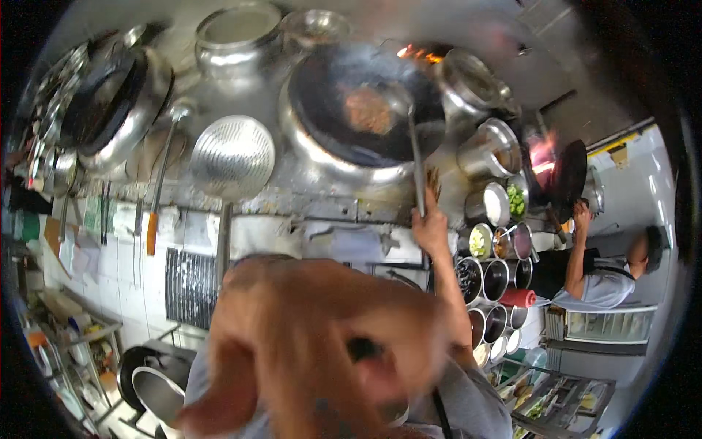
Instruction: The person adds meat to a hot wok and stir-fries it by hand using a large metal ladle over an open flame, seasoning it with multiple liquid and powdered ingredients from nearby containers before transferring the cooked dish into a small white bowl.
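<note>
My left hand [323, 318], large and blurred, is close under the camera with its fingers apart; nothing shows in it, though some fingertips are hidden. At the right of the stove, my right hand [430, 225] grips the handle of a metal wok ladle [415, 148]. The ladle's bowl rests over a large black wok [323, 118], beside a heap of browned, finely cut food [368, 111]. Smoke or steam hangs above the wok. A round perforated strainer [234, 156] lies left of it, its handle towards me.
Flames [419, 54] rise behind the wok. A second wok [101, 104] and an orange-handled ladle [164, 170] are on the left. Metal pots [238, 27] stand at the back. Ingredient containers [496, 277] line the right side. A co-worker [598, 285] stands at the far right beside another flaming wok [570, 175].
</note>
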Demonstrator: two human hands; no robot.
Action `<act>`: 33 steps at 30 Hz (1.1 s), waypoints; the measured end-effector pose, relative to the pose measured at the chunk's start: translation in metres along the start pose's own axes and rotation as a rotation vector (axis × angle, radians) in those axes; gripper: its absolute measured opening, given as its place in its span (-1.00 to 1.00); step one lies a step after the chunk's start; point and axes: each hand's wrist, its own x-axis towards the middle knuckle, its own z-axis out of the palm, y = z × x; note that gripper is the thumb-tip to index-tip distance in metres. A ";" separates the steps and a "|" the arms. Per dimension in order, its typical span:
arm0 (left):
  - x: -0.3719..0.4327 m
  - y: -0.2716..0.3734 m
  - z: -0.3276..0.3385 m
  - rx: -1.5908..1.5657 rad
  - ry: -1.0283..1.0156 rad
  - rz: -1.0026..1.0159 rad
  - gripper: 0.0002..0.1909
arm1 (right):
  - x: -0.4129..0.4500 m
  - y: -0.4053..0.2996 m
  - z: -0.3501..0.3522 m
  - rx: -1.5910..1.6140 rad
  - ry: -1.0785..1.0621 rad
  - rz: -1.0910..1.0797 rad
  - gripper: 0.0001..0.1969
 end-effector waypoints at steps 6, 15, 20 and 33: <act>0.031 -0.009 0.024 -0.192 -0.185 0.187 -0.38 | 0.011 -0.014 0.001 -0.012 -0.047 -0.001 -0.41; 0.042 -0.023 0.014 -0.294 -0.245 0.187 -0.35 | 0.000 -0.005 0.005 -0.054 0.034 -0.021 -0.40; 0.042 -0.027 0.013 -0.300 -0.265 0.197 -0.34 | 0.004 -0.024 0.003 0.004 -0.061 0.094 -0.39; -0.029 -0.091 -0.031 -0.099 -0.090 -0.497 0.08 | 0.044 -0.038 0.004 -0.032 0.109 0.027 -0.49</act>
